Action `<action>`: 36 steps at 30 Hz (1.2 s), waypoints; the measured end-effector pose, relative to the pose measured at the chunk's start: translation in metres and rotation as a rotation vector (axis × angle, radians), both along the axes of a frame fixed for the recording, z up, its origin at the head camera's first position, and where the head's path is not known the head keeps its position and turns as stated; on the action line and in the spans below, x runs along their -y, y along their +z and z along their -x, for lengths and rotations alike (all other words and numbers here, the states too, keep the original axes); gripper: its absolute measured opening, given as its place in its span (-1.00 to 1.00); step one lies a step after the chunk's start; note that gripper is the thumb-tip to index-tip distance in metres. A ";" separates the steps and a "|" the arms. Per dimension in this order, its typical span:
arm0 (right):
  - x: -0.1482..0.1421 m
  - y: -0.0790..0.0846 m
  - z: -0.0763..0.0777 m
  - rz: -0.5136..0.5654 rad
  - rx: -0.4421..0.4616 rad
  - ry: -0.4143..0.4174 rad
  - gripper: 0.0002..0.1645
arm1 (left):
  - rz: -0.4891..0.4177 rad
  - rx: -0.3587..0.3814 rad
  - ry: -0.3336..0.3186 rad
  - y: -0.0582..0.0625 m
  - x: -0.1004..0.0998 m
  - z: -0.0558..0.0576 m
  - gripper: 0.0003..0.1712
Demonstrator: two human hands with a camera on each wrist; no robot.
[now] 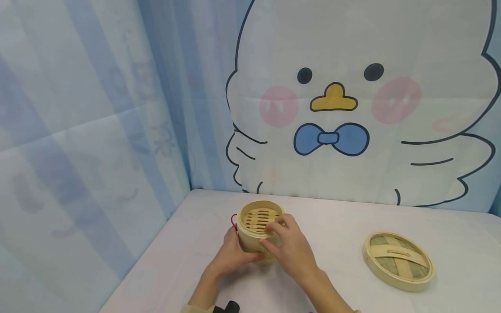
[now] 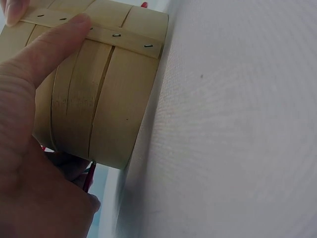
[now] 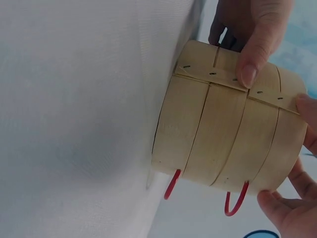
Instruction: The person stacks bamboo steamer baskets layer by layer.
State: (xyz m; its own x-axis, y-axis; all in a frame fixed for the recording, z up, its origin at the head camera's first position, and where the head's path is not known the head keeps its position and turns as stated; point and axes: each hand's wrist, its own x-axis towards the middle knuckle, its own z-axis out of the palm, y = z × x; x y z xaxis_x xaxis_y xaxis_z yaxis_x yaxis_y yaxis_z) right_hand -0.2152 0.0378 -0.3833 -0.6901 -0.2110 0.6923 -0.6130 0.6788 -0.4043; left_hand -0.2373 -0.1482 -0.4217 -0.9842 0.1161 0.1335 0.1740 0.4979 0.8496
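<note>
A round bamboo steamer (image 1: 250, 241) of stacked tiers stands on the white table, its slatted inside (image 1: 260, 218) facing up. Its side, with stapled joint strips, fills much of the right wrist view, where red cord loops (image 3: 237, 202) stick out. Around the steamer's left side curls my left hand (image 1: 231, 254), its thumb across the front over the joint strip in the left wrist view. My right hand (image 1: 291, 250) holds the top tier near its rim, thumb in front and fingers bent at the right edge. Some fingertips are hidden behind the bamboo.
A bamboo steamer lid (image 1: 403, 266) with a woven top and strap handle lies on the table (image 1: 336, 230) to the right. Behind the table hangs a cloth (image 1: 332, 174) printed with a white cartoon bird, and a blue-striped curtain (image 1: 90, 152) hangs at left.
</note>
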 end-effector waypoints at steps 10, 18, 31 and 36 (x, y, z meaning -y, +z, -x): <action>0.004 -0.001 -0.002 0.003 -0.006 -0.027 -0.65 | -0.015 -0.024 -0.001 -0.001 0.000 0.000 0.29; 0.005 0.000 -0.003 0.002 -0.028 -0.031 -0.65 | -0.003 -0.033 -0.001 0.000 0.000 0.000 0.29; 0.003 0.003 -0.006 -0.020 -0.025 -0.037 -0.66 | -0.047 -0.036 -0.004 0.000 -0.001 -0.001 0.33; 0.001 0.004 -0.006 -0.047 -0.034 -0.036 -0.60 | -0.090 0.016 0.013 0.000 0.002 0.000 0.44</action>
State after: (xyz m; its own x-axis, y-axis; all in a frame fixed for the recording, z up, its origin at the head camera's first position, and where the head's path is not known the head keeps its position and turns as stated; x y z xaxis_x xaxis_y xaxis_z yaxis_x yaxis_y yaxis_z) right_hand -0.2093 0.0371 -0.3789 -0.6737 -0.2190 0.7058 -0.6009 0.7182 -0.3508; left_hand -0.2371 -0.1500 -0.4216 -0.9877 0.0913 0.1270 0.1539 0.4218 0.8935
